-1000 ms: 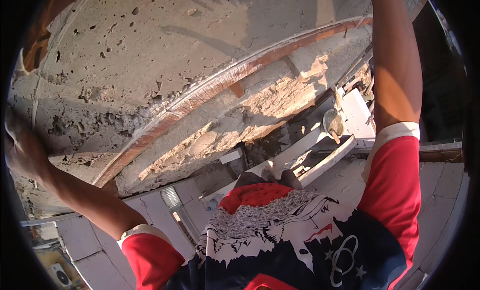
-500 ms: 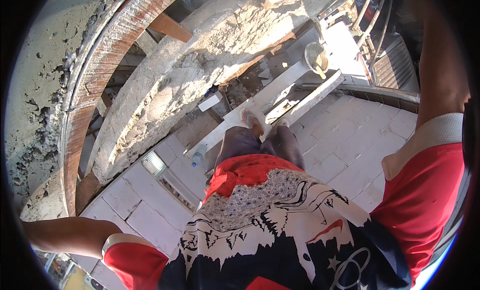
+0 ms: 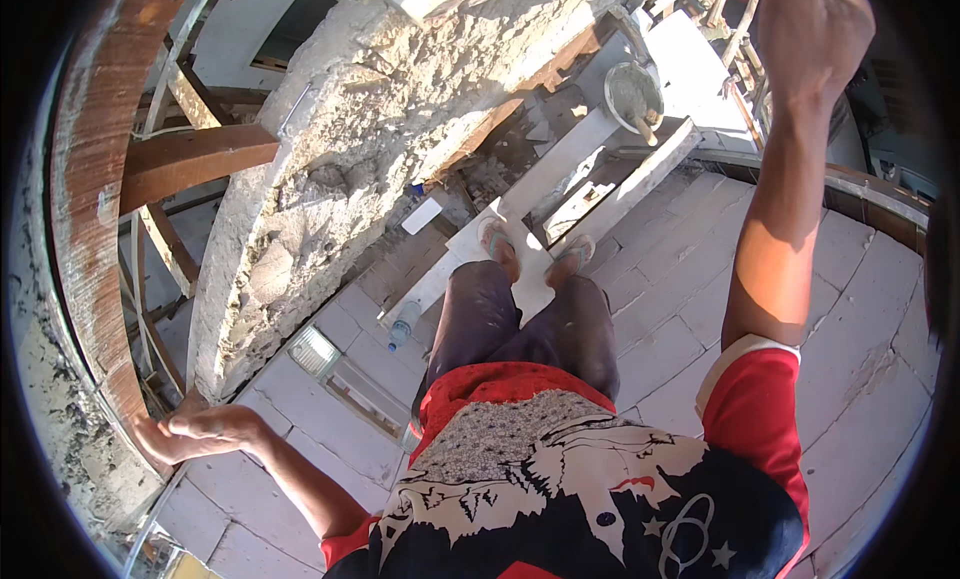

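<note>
My left hand (image 3: 198,429) is at the lower left, palm turned partly up and fingers stretched toward the lower end of a long brown wooden board (image 3: 82,214). The fingers overlap the board's edge; whether they press on it I cannot tell. Nothing shows in that palm. My right hand (image 3: 820,39) is raised at the upper right, closed like a fist with its back showing. Its fingertips are hidden, and so is anything they may hold. Both my feet, in flip-flops, stand on a pale plank (image 3: 518,241).
A rough concrete slab (image 3: 330,179) runs diagonally at the upper left, with a brown wooden brace (image 3: 205,164) beside it. Ahead, a bucket (image 3: 632,91) with a stick-like handle stands near another plank (image 3: 640,184). A plastic bottle (image 3: 401,331) is by the block wall (image 3: 690,279).
The view has shifted, and both hands have come into sight. My right forearm appears farther left, and my left arm is now bent with the hand beside the board.
</note>
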Tool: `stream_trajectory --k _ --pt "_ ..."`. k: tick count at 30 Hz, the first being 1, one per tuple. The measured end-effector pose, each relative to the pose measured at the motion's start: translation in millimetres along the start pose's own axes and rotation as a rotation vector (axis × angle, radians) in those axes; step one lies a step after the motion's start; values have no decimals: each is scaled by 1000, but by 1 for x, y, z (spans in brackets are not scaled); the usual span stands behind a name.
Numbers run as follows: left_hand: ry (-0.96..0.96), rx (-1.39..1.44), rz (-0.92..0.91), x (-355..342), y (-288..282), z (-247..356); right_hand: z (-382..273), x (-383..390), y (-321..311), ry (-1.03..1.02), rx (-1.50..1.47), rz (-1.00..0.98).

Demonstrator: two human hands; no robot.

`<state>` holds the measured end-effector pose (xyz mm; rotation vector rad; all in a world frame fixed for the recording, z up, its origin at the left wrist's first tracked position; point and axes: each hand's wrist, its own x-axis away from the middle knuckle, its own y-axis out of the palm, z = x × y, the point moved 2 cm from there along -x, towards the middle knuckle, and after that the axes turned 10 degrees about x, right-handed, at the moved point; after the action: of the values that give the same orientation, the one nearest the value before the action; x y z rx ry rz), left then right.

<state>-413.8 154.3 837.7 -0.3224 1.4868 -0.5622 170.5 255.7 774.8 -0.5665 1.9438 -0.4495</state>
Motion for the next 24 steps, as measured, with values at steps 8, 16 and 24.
stream_trajectory --k 8,16,24 --pt "-1506 477 -1252 562 296 15 163 534 84 1116 -139 -890" --pt "-2212 160 -1078 927 573 -61 215 794 167 1611 -92 -1158" --pt "-2400 -4 -751 1164 755 -50 264 930 260 1774 -110 -1028"
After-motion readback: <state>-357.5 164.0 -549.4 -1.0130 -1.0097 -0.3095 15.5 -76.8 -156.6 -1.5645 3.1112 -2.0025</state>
